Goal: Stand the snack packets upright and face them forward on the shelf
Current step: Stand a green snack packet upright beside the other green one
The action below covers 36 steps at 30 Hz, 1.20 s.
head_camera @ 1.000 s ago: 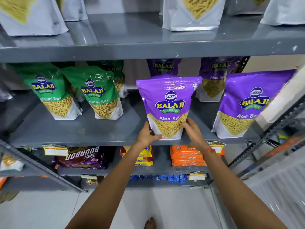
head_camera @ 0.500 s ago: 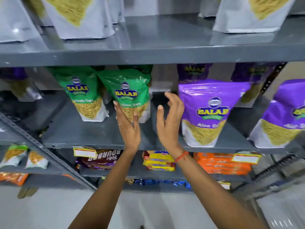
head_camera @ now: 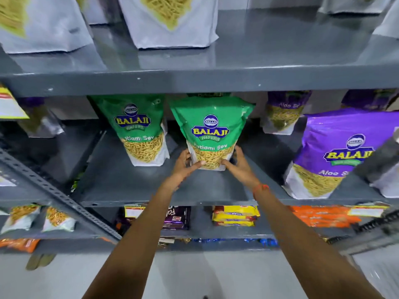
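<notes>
A green Balaji Ratlami Sev packet [head_camera: 210,128] stands upright on the grey middle shelf [head_camera: 140,190], label facing me. My left hand [head_camera: 185,167] grips its lower left corner and my right hand [head_camera: 238,167] grips its lower right corner. A second green packet [head_camera: 138,130] stands upright just to its left, apart from it. A purple Aloo Sev packet [head_camera: 336,152] stands at the right, leaning back slightly. Two more purple packets [head_camera: 285,111] sit further back on the shelf.
The upper shelf [head_camera: 194,80] overhangs the packets and carries white pouches [head_camera: 170,20]. Below are biscuit packs, yellow [head_camera: 235,215] and orange [head_camera: 323,214]. A slotted steel upright [head_camera: 58,197] runs diagonally at the left. A grey object [head_camera: 380,160] intrudes at the right edge.
My hands left the purple Aloo Sev packet, moved left with open palms, and now hold the base of the right-hand green packet. The view shifted left and closer.
</notes>
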{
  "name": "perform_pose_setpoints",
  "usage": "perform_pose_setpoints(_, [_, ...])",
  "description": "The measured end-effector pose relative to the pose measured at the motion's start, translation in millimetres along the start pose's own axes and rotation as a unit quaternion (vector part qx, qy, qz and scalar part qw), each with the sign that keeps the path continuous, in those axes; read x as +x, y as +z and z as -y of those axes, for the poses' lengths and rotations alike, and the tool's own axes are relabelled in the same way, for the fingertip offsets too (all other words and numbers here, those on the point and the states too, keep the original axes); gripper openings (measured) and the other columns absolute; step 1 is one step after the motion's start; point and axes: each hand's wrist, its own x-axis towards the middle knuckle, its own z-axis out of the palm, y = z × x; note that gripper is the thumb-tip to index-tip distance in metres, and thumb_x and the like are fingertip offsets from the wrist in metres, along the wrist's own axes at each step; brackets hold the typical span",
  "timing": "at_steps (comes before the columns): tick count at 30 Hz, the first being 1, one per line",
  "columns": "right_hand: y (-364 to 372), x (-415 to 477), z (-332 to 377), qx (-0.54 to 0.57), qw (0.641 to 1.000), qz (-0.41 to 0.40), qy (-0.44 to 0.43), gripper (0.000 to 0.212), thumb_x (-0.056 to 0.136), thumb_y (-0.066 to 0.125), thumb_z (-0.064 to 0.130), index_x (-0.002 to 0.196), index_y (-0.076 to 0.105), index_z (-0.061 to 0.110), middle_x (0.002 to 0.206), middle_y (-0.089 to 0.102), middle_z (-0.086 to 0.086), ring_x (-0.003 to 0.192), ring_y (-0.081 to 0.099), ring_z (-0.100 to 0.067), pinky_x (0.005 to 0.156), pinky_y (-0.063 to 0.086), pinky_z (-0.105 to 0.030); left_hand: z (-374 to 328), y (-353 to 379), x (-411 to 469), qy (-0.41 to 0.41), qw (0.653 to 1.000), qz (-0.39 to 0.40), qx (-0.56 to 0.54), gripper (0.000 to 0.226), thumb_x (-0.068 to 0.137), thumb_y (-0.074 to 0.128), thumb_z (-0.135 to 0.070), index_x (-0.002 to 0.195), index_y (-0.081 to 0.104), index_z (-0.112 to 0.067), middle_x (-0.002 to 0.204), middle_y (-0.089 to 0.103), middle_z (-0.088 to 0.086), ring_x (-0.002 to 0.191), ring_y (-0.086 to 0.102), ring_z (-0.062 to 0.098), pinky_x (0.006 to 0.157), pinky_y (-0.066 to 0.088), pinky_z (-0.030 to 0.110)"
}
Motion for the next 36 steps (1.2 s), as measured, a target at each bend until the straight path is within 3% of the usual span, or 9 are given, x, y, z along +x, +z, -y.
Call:
perform_pose_setpoints(7, [-7.4,-77.7,-8.1,-0.008,0.999,0.006,-0.031,0.051,0.081,0.064,0.021,0.127,0.042,0.025,0.129,0.055,0.001,0.122,0.051,-0.018,0.104,0.042,-0.040,35.2,22.7,-68.7,0.029,0.999,-0.032,0.006,0.066,0.067,0.076,-0.032,0.122,0.043,-0.018,0.129,0.057,0.009,0.119,0.054,0.023,0.103,0.045,0.040])
perform_pose_setpoints(12, [-9.4,-97.5,-1.9,-0.004,0.999,0.012,-0.037,0.041,0.082,0.060,0.028,0.114,0.043,0.048,0.131,0.054,0.001,0.122,0.050,-0.015,0.105,0.042,-0.042,31.7,32.5,-93.1,0.033,0.999,-0.034,0.010,0.067,0.073,0.076,-0.031,0.128,0.040,-0.017,0.133,0.055,0.009,0.122,0.052,0.023,0.102,0.044,0.037])
perform_pose_setpoints(16, [-7.9,-101.2,3.8,-0.033,0.999,0.002,-0.041,0.035,0.088,0.051,0.026,0.122,0.043,0.027,0.128,0.050,-0.002,0.127,0.043,-0.019,0.106,0.037,-0.038,18.2,28.7,-102.8,0.021,0.999,-0.013,0.025,0.091,0.062,0.075,-0.053,0.135,0.031,-0.023,0.142,0.047,0.005,0.130,0.045,0.021,0.110,0.038,0.045])
perform_pose_setpoints(19, [3.7,-114.8,14.3,-0.062,0.975,-0.172,-0.125,0.058,0.087,0.042,0.034,0.139,0.032,0.011,0.138,0.040,-0.014,0.131,0.034,-0.024,0.110,0.027,-0.033,4.5,24.1,-118.3,0.052,0.997,-0.050,0.032,0.089,0.077,0.069,-0.038,0.145,0.013,-0.025,0.157,0.022,-0.001,0.142,0.024,0.016,0.112,0.026,0.034])
perform_pose_setpoints(21, [19.3,-130.5,38.2,-0.047,0.937,-0.272,-0.212,0.052,0.089,0.038,0.031,0.135,0.036,0.008,0.132,0.040,-0.016,0.126,0.036,-0.024,0.108,0.028,-0.028,-1.0,16.5,-129.1,0.110,0.986,-0.122,0.039,0.085,0.082,0.063,-0.038,0.147,0.008,-0.027,0.158,0.013,-0.008,0.144,0.016,0.011,0.111,0.022,0.028])
perform_pose_setpoints(27, [98.2,-135.6,107.1,-0.041,0.906,-0.179,-0.382,0.052,0.095,0.028,0.040,0.133,0.037,0.006,0.131,0.036,-0.006,0.127,0.034,-0.012,0.111,0.026,-0.022,-18.3,-37.9,-129.1,0.227,0.931,-0.280,0.054,0.072,0.089,0.053,-0.039,0.147,0.012,-0.024,0.152,0.020,-0.014,0.138,0.018,-0.002,0.100,0.018,-0.007])
perform_pose_setpoints(31, [158.8,-95.1,113.6,-0.066,0.940,-0.057,-0.330,0.048,0.096,0.033,0.035,0.135,0.037,0.007,0.138,0.041,-0.013,0.132,0.036,-0.017,0.113,0.031,-0.032,-5.7,-93.5,-100.7,0.186,0.933,-0.307,0.043,0.078,0.090,0.054,-0.033,0.147,0.004,-0.014,0.157,0.012,-0.003,0.138,0.013,0.000,0.113,0.016,0.010])
perform_pose_setpoints(33, [184.7,-67.9,106.2,-0.072,0.965,-0.040,-0.250,0.049,0.094,0.040,0.026,0.138,0.032,0.005,0.144,0.037,-0.018,0.136,0.032,-0.025,0.115,0.027,-0.038,3.9,-120.3,-81.6,0.131,0.950,-0.277,0.051,0.083,0.089,0.056,-0.029,0.147,-0.003,-0.014,0.159,0.004,0.003,0.144,0.009,0.011,0.119,0.017,0.031])
perform_pose_setpoints(36, [204.2,-20.0,96.7,-0.091,0.992,-0.048,-0.080,0.062,0.093,0.046,0.023,0.143,0.018,0.000,0.152,0.022,-0.023,0.142,0.021,-0.034,0.114,0.016,-0.035,11.4,-160.7,-49.5,0.052,0.982,-0.182,0.025,0.094,0.085,0.063,-0.029,0.146,-0.008,-0.019,0.160,-0.003,0.001,0.146,0.004,0.018,0.120,0.013,0.039])
